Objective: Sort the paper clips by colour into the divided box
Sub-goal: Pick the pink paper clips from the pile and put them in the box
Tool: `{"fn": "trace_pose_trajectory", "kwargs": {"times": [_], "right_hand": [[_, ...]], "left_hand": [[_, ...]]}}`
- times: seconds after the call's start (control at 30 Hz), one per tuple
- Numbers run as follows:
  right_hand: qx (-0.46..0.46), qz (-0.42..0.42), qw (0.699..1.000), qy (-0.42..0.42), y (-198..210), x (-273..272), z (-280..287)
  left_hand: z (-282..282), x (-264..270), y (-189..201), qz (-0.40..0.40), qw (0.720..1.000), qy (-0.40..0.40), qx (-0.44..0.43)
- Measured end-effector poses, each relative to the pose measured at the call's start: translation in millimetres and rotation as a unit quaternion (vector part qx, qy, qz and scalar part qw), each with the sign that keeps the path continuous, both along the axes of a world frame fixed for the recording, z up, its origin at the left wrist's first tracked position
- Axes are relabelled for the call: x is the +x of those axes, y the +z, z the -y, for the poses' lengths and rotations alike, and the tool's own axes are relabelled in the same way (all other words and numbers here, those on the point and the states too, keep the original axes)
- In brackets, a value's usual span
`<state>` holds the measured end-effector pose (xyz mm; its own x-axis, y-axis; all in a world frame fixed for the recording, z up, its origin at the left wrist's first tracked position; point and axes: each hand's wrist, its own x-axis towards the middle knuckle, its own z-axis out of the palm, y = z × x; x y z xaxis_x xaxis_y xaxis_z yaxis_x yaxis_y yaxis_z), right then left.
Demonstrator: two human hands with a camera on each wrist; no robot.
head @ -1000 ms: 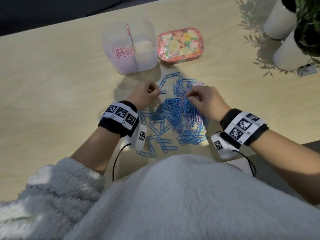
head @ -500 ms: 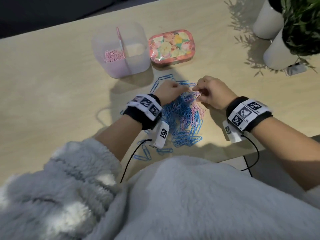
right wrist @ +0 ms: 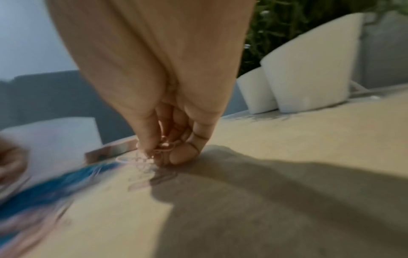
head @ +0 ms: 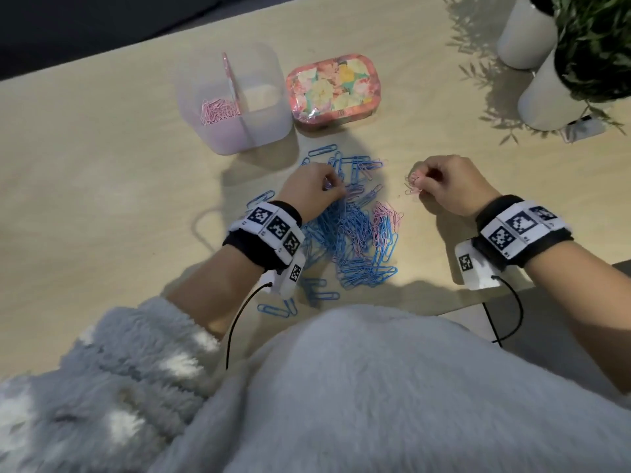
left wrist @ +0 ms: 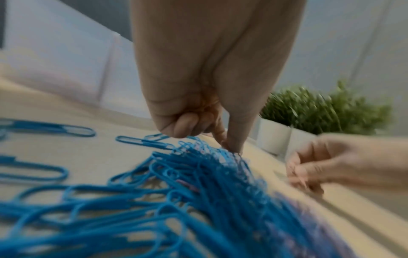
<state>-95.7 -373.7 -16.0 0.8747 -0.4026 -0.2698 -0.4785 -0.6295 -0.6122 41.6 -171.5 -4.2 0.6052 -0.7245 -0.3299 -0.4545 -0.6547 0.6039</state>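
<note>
A heap of blue and pink paper clips (head: 351,240) lies on the wooden table. My left hand (head: 333,191) is on the heap's far edge. Its fingers are curled, and thumb and forefinger pinch down into the clips (left wrist: 229,148). My right hand (head: 421,184) is to the right of the heap, just above the table. It pinches a small bunch of pink clips (head: 411,187), which the right wrist view also shows between its fingertips (right wrist: 164,148). The translucent divided box (head: 273,107) stands beyond the heap. Pink clips (head: 218,110) lie in its left compartment.
A floral tin (head: 333,87) sits right of the box. Two white plant pots (head: 546,93) stand at the far right. Loose blue clips (head: 273,310) lie near the table's front edge. A cable (head: 239,322) runs from my left wrist.
My right hand has pulled away to the right of the heap, carrying pink clips. My left hand moved from the heap's left side onto its far edge and stays there.
</note>
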Motion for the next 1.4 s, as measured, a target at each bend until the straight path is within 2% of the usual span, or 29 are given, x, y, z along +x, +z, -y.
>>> {"fn": "trace_pose_trajectory", "kwargs": {"times": [0.1,0.17,0.27,0.37,0.4,0.43,0.47,0.53,0.57,0.63,0.7,0.83,0.97,1.07,1.23,1.33,1.4], "right_hand": [[0.131,0.036,0.985,-0.105,7,-6,12],[0.223,0.063,0.955,-0.186,16,-8,13],[0.367,0.094,0.880,-0.289,26,-8,11],[0.485,0.089,0.795,-0.354,27,-9,16],[0.501,0.072,0.783,-0.360,27,-10,17],[0.491,0.057,0.794,-0.354,26,-10,16],[0.444,0.046,0.831,-0.331,22,-11,15],[0.270,0.032,0.935,-0.226,12,-16,13],[0.175,0.024,0.971,-0.160,8,-19,14],[0.049,-0.020,0.997,-0.063,3,-22,15],[-0.017,-0.065,0.998,-0.022,4,-22,15],[-0.011,-0.095,0.995,0.031,7,-16,13],[-0.019,-0.123,0.991,0.056,11,-10,15],[-0.026,-0.117,0.991,0.053,9,-7,14],[-0.020,-0.129,0.990,0.061,6,-6,15],[-0.003,-0.136,0.990,0.043,3,-7,19],[0.061,-0.111,0.992,0.003,6,-7,18]], "left_hand": [[-1,4,9,-0.098,0.993,0.053,-0.033],[-1,8,13,-0.163,0.982,0.086,-0.036],[-1,14,12,-0.240,0.958,0.154,-0.039],[0,17,9,-0.340,0.906,0.239,-0.078],[0,17,9,-0.368,0.888,0.258,-0.093],[0,18,9,-0.391,0.875,0.266,-0.109],[0,19,8,-0.405,0.867,0.264,-0.124],[-3,20,5,-0.420,0.860,0.248,-0.152],[-3,21,3,-0.430,0.854,0.241,-0.167],[-5,22,2,-0.453,0.842,0.223,-0.187],[-4,20,2,-0.465,0.841,0.202,-0.191],[5,17,4,-0.471,0.837,0.209,-0.186],[17,14,7,-0.477,0.844,0.216,-0.117],[25,12,6,-0.425,0.877,0.201,-0.098],[35,10,0,-0.340,0.916,0.163,-0.135],[40,8,0,-0.264,0.956,0.089,-0.093],[45,8,0,-0.178,0.982,0.035,-0.057]]}}
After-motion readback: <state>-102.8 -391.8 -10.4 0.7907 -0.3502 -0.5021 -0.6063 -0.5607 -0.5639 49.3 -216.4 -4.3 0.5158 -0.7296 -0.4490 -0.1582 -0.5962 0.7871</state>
